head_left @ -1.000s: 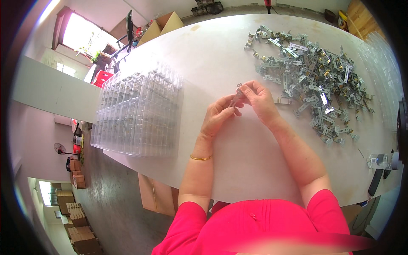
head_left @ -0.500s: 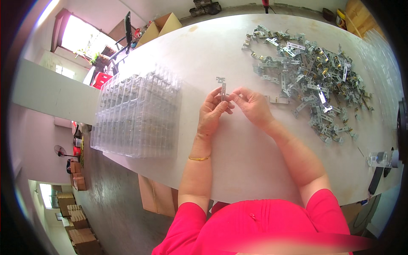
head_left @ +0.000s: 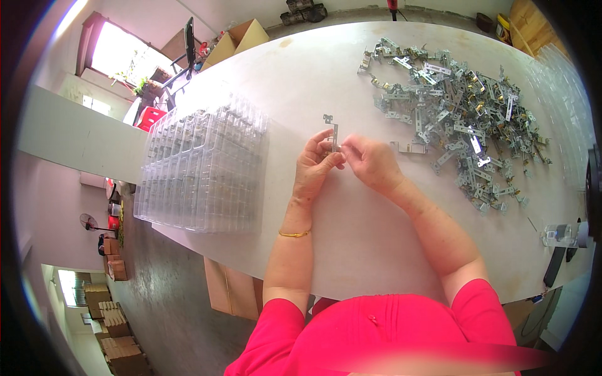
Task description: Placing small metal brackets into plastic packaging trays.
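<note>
A thin silver metal bracket (head_left: pixel 335 130) with holes and a notched top stands upright in my left hand (head_left: pixel 311 167), whose thumb and fingers close around its lower part. My right hand (head_left: pixel 377 166) is closed in a pinch right beside the bracket. A small bit shows at its fingertips, too small to make out, and the fingers hide part of the bracket's lower side. To the right of my right hand, a single flat metal piece (head_left: pixel 411 148) lies on the table.
A big heap of metal brackets (head_left: pixel 461 103) covers the table's (head_left: pixel 351 244) right side. Stacked clear plastic trays (head_left: pixel 197 169) with parts inside stand at the left. Clear plastic packaging (head_left: pixel 561 106) and a bottle (head_left: pixel 560 235) lie along the right edge.
The bracket has turned slightly and shifted a little to the right in my left hand. My right hand has rotated, its pinched fingertips staying at the bracket's side.
</note>
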Demonstrator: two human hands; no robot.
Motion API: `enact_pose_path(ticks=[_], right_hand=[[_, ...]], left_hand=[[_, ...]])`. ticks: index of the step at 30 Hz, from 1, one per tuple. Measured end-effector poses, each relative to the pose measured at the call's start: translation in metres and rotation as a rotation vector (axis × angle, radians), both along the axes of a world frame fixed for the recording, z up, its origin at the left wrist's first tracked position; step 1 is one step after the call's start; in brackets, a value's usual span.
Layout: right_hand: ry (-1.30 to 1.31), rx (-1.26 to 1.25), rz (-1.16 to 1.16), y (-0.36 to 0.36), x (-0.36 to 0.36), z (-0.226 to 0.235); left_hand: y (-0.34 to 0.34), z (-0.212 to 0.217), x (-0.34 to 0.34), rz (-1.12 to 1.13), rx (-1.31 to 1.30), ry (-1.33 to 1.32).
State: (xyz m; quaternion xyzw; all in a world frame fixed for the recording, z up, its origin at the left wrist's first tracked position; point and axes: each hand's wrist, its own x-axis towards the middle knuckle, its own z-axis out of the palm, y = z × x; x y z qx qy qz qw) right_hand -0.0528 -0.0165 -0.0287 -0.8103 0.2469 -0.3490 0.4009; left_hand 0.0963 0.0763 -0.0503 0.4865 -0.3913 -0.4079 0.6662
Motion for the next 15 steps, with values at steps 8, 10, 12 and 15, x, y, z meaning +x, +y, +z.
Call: enact_pose_path(ticks=[8,10,12,15], right_hand=[[-0.015,-0.015,0.080,-0.004,0.000,-0.007],[-0.002,0.041,-0.049,-0.002,0.000,-0.002],[-0.035,0.012,0.012,-0.005,0.002,-0.008],[-0.010,0.037,0.080,-0.006,0.000,-0.009]], left_hand=[[-0.001,-0.002,0.001,-0.009,0.016,0.004],[0.000,-0.001,0.000,0.001,0.032,0.022],[-0.001,-0.002,0.000,-0.001,0.025,0.017],[-0.001,-0.001,0.001,0.005,0.022,-0.001]])
